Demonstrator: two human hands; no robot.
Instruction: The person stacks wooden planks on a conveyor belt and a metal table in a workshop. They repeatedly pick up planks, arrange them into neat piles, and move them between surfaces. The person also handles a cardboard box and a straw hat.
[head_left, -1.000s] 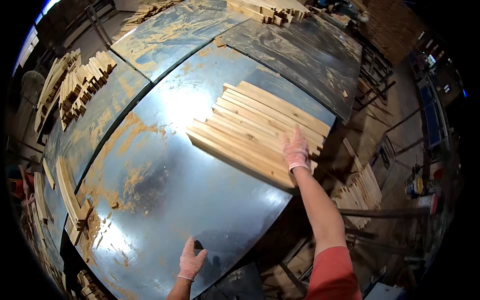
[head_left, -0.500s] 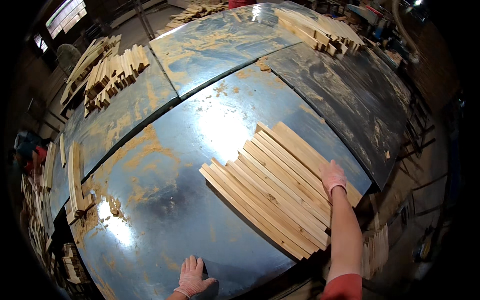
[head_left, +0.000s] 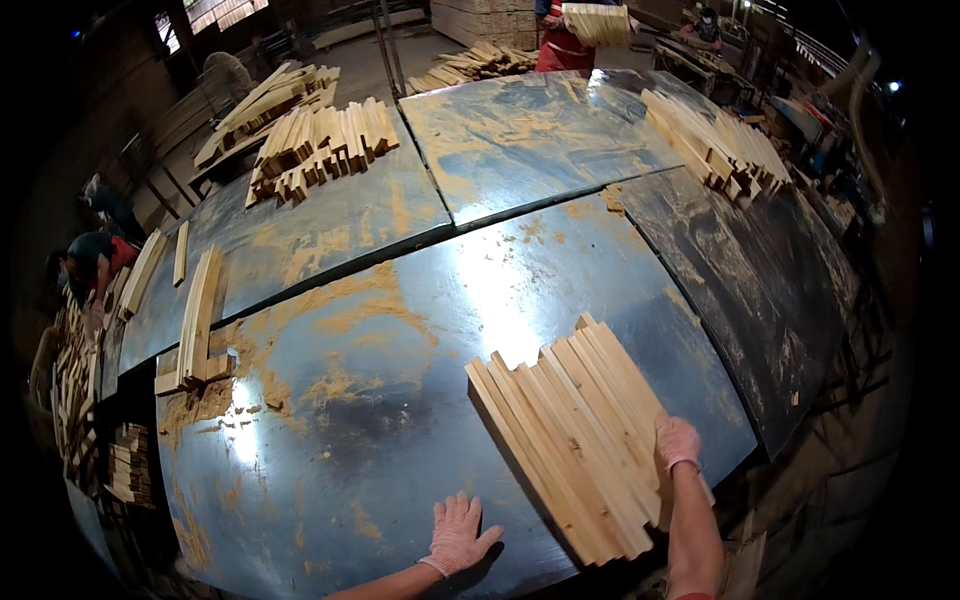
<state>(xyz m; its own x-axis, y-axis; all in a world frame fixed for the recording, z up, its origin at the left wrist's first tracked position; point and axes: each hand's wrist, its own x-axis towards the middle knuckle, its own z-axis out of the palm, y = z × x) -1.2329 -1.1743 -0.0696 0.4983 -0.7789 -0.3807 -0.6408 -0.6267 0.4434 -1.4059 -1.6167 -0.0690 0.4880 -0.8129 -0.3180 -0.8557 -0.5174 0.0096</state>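
Since a second ago, the right hand point(head_left: 678, 440) has gone from the top of the slats point(head_left: 565, 440) to their right edge, and a red apron point(head_left: 562, 55) has come into view beyond.

Far left, a bent worker point(head_left: 95, 262) is half lost in the dark near a heap of wood point(head_left: 75, 390); a stack point(head_left: 130, 465) sits in shadow below. Two boards point(head_left: 200, 315) lie on the table point(head_left: 340, 480), and a pile point(head_left: 325, 145) behind them. The left hand point(head_left: 458, 535) is spread, palm down on the table, just beside the slats. Past it, the apron's wearer holds a bundle point(head_left: 597, 25), head out of sight. The slats lie side by side at the table's near edge, and the right hand's fingers curl against them; I cannot tell whether they pinch any. Its sleeve is nearly all cut off. Farther right, another pile point(head_left: 715, 145) rests before dim, unreadable clutter.
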